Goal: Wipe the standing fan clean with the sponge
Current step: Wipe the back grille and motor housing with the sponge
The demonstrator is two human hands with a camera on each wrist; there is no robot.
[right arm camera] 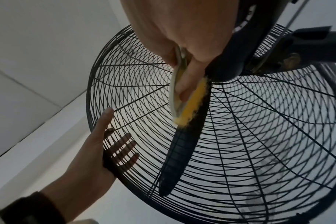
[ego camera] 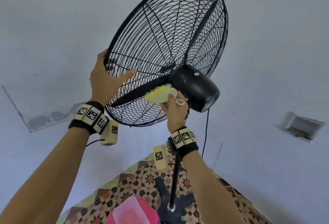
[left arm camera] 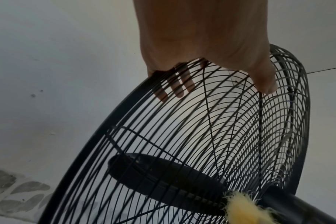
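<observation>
Overhead, two hands work at the standing fan [ego camera: 178, 49].

Left hand [ego camera: 105, 79] clasps the rim of the black wire cage [ego camera: 204, 19], fingers curled inside, thumb across the wires; right hand [ego camera: 175, 110] grips the sponge [ego camera: 160, 94], fluffy yellow with a pale backing, pressed to the rear wires just beside the glossy black motor housing [ego camera: 197, 88]; no writing reads anywhere, only square coded tags on both wristbands [ego camera: 90, 116]; below, the fan's pole [ego camera: 175, 179], a patterned tiled floor [ego camera: 124, 186] and a pink container [ego camera: 135, 211].
</observation>
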